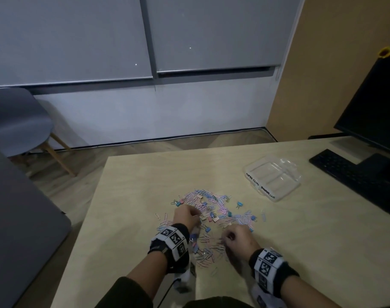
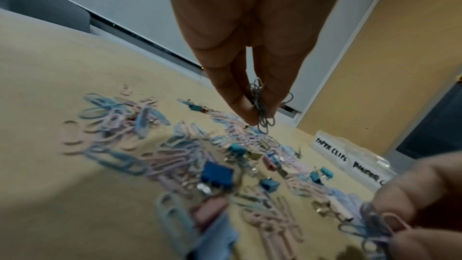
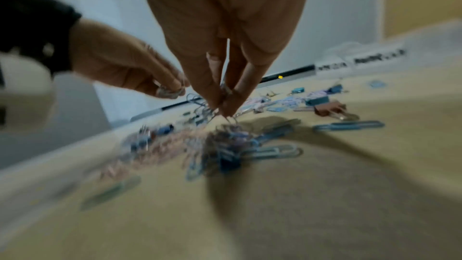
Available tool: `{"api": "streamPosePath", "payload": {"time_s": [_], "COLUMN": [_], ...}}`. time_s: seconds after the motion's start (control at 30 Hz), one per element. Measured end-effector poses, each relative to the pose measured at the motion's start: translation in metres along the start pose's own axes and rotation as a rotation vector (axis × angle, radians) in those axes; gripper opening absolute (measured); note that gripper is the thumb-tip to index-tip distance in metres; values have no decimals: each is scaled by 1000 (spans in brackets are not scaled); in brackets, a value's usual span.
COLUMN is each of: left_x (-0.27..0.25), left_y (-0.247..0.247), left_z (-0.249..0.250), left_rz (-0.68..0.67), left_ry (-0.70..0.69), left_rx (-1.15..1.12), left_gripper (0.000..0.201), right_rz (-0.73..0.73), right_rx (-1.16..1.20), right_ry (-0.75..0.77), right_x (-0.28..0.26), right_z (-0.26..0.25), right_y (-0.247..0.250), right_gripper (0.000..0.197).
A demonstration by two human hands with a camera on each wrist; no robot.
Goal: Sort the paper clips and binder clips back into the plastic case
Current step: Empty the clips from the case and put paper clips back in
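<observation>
A heap of pastel paper clips (image 1: 208,204) mixed with small binder clips (image 1: 239,205) lies spread across the middle of the wooden table (image 1: 127,218). My left hand (image 1: 186,216) hovers over the heap's left side and pinches a bunch of paper clips (image 2: 261,106) between its fingertips. My right hand (image 1: 236,240) is at the heap's near edge and pinches several paper clips (image 3: 226,90) just above the pile. The clear plastic case (image 1: 272,176), labelled "PAPER CLIPS", lies open at the far right of the heap; I see nothing in it.
A black keyboard (image 1: 354,176) and a monitor (image 1: 376,103) stand at the table's right edge, just beyond the case. A grey chair (image 1: 16,123) stands on the floor to the far left. The table's left and far edges drop to wooden flooring.
</observation>
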State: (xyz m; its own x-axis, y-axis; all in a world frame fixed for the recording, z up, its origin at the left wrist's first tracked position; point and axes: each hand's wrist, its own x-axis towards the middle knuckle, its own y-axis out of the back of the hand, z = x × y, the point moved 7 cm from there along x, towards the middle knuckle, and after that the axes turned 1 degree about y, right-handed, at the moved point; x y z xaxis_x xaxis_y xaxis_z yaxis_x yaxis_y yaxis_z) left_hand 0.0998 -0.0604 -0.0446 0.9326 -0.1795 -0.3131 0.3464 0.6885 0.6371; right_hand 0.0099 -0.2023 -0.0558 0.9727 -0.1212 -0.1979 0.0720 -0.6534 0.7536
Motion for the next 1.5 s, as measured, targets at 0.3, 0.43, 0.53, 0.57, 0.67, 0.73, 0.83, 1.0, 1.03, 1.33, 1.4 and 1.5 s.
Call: {"api": "streamPosePath", "payload": {"time_s": [0.3, 0.43, 0.53, 0.57, 0.67, 0.73, 0.83, 1.0, 1.03, 1.33, 1.4, 1.5], "left_x": [16, 17, 17, 18, 20, 21, 20, 28, 32, 58, 66, 75], "left_y": [-28, -41, -41, -40, -32, -24, -15, -18, -22, -88, -105, -121], "left_z": [76, 90, 88, 85, 72, 65, 61, 75, 81, 139, 151, 164], "left_rz": [-45, -52, -19, -4, 42, 65, 83, 75, 62, -74, -107, -116], "left_ry": [-48, -30, 7, 22, 67, 77, 82, 63, 49, 1, 11, 22], "left_rx": [-134, -143, -155, -164, -179, -183, -194, -202, -212, -279, -297, -302], "left_gripper": [23, 23, 22, 21, 20, 19, 20, 21, 21, 21, 21, 23], "right_rz": [262, 336, 369, 385, 409, 391, 311, 76, 31, 263, 366, 379], "right_rx": [492, 406, 319, 293, 229, 216, 129, 9, -13, 269, 351, 404], "right_ry": [-190, -228, -290, -301, -327, -340, -336, -157, -125, -69, -87, -100], "right_x": [32, 82, 130, 144, 175, 181, 178, 153, 146, 87, 69, 45], "right_z": [56, 64, 77, 82, 96, 105, 112, 93, 92, 104, 106, 105], "right_y": [116, 168, 184, 187, 183, 174, 156, 128, 124, 161, 171, 167], "right_gripper": [29, 21, 16, 13, 6, 7, 13, 16, 16, 21, 20, 22]}}
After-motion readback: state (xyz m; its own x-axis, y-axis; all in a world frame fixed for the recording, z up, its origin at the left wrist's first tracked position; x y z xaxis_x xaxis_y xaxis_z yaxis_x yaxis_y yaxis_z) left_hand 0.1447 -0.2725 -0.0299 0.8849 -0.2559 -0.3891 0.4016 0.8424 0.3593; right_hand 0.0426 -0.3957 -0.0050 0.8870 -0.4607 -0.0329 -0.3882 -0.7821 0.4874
